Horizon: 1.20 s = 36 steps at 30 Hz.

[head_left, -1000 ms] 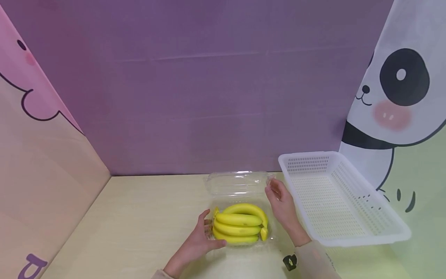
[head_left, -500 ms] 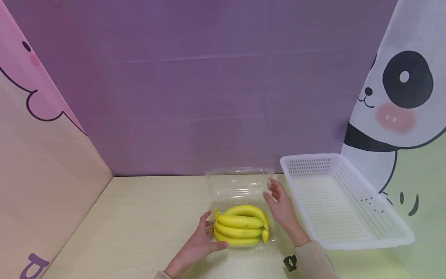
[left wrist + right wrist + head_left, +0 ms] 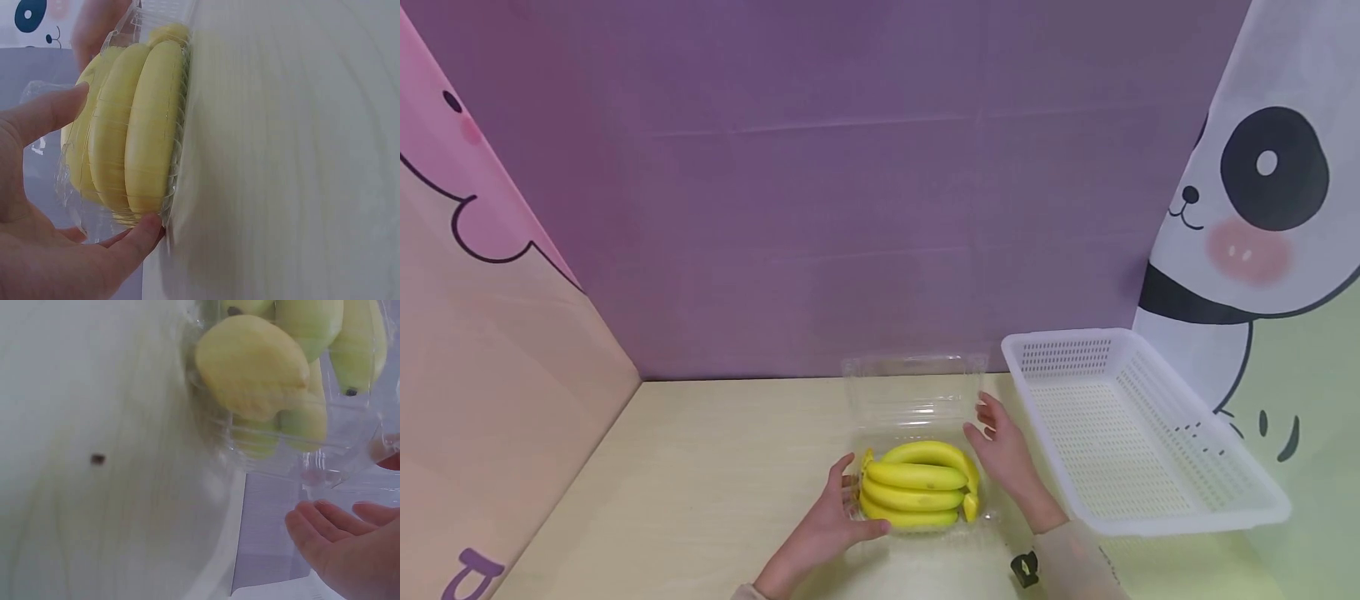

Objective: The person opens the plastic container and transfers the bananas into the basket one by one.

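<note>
Several yellow bananas (image 3: 916, 487) lie in the base of a clear plastic clamshell box (image 3: 97, 219) on the table. Its hinged lid (image 3: 917, 392) stands raised on the far side. My left hand (image 3: 826, 518) holds the box's left end, with the thumb along the near edge and fingers around the end wall. In the left wrist view, fingertips (image 3: 147, 228) press the clear wall. My right hand (image 3: 1006, 450) hovers at the lid's right edge with loosely bent fingers, pinching nothing. In the right wrist view, a gap separates those fingers (image 3: 306, 522) from the plastic.
A white perforated plastic basket (image 3: 1108, 442) stands to the right of the box, close to my right forearm. Behind the table (image 3: 700, 467) rises a purple backdrop (image 3: 850, 208). A small black object (image 3: 1024, 568) shows by my right sleeve.
The lid has tilted up from lying further back. My right hand has come off its corner and moved slightly down and left. The left hand and bananas stay put.
</note>
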Available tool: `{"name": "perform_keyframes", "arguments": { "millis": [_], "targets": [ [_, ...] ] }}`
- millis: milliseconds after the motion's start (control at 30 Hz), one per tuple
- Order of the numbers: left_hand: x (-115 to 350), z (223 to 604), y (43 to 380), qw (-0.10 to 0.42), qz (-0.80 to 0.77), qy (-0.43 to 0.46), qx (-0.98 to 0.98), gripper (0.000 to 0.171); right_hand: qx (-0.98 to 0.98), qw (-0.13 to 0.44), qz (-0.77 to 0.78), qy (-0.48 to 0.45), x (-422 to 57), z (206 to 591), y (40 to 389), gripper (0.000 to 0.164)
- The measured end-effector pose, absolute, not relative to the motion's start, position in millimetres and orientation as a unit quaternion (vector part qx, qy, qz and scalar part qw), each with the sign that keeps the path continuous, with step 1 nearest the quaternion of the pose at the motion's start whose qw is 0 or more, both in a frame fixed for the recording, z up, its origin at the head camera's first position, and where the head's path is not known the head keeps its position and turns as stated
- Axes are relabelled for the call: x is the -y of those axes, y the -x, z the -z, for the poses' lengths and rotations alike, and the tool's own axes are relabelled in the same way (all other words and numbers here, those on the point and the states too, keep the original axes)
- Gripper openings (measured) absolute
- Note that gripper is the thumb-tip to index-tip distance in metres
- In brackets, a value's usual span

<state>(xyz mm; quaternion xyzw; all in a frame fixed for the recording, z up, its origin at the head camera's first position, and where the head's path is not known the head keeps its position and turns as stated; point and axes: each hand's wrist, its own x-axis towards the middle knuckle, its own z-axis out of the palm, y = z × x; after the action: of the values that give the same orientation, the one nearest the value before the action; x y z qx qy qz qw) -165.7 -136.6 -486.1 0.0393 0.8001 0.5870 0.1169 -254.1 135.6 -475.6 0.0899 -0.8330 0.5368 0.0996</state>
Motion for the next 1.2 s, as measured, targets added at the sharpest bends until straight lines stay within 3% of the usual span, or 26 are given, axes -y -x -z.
{"name": "perform_keyframes", "arguments": {
  "millis": [1200],
  "targets": [
    [136.8, 483.8, 164.3, 0.117, -0.574, -0.033, -0.81, 0.114, 0.875, 0.007, -0.481, -0.051, -138.9, 481.3, 249.1, 0.066]
  ]
}}
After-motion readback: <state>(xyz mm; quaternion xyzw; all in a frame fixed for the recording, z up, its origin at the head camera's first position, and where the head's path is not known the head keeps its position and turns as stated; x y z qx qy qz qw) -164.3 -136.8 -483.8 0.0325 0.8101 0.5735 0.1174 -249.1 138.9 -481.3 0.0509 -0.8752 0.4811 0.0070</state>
